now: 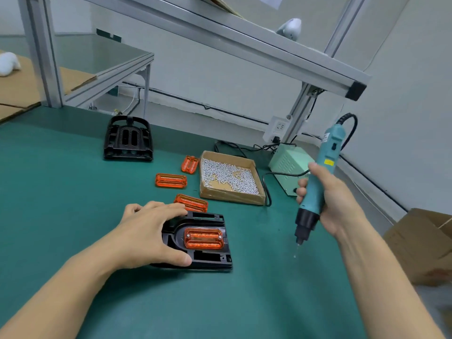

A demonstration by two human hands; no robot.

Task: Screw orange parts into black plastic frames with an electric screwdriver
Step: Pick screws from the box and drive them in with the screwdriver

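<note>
The left hand (149,234) lies on the left part of the flat black plastic frame (208,255) on the green bench (73,192), with thumb and fingers curled on its edges, and just right of this hand a translucent orange ribbed rectangular part (203,238) sits in the frame recess, its long axis running left to right, with a small screw head at each end. The right hand (327,199) grasps the teal electric screwdriver (318,184), which is almost upright, leaning slightly, bit pointing down at the bench, to the right of the frame and apart from it. Beyond the left hand lie three more orange parts (171,180) and a cardboard tray of small silver screws (230,178).
</note>
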